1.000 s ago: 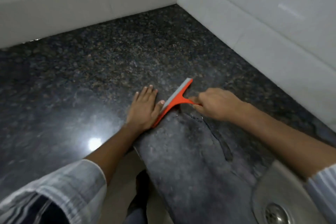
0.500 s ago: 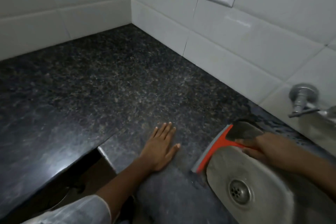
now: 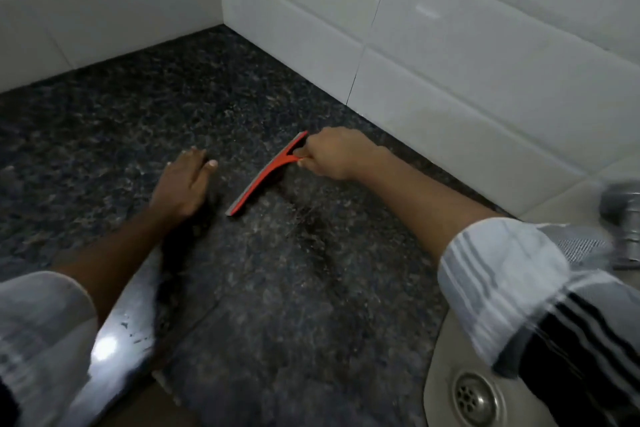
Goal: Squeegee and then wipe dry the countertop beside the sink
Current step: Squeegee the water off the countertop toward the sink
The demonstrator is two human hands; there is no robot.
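Granite counter [image 3: 145, 121] looks slick — right hand [image 3: 332, 152] grips the squeegee [image 3: 266, 177] handle, left hand [image 3: 183, 184] flat, empty. Light, stiff tool — hold by the handle.

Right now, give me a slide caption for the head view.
Right hand drags an orange squeegee across the dark countertop while the left hand rests flat.

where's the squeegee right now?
Head view, centre frame: the squeegee lies blade-down on the countertop, its handle gripped by the right hand, with the left hand flat just to its left.
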